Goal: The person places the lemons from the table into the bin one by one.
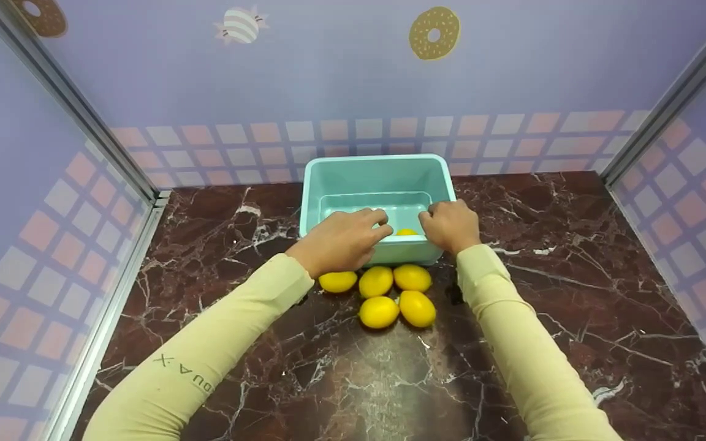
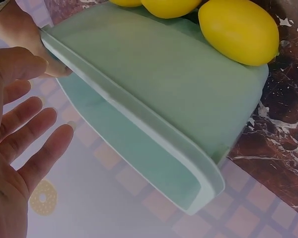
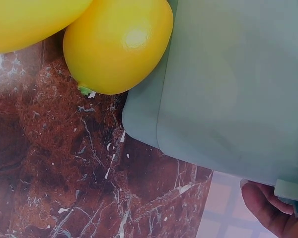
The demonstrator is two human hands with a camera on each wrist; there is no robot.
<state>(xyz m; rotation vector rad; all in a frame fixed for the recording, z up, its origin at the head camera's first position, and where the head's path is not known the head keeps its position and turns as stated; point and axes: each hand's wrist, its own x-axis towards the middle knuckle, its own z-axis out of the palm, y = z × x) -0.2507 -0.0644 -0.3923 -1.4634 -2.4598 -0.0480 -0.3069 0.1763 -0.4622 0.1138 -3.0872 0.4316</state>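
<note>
A light teal plastic bin (image 1: 377, 162) stands on the table before the back wall. At its near right corner my right hand (image 1: 451, 224) grips the rim, thumb (image 3: 263, 203) against the outside below the lip. My left hand (image 1: 342, 240) hovers over the near rim, left of the right hand. Its fingers (image 2: 42, 144) are loosely spread in the left wrist view, with nothing between them. Inside the bin, a lemon (image 1: 406, 232) shows just past the near wall. Several more lemons (image 1: 379, 313) lie in two rows in front of the bin.
The dark red marble table (image 1: 304, 380) has white veins. Behind it rises a lilac wall (image 1: 341, 73) with pink and white squares, and similar panels stand on both sides. Metal rails (image 1: 114, 306) edge the panels.
</note>
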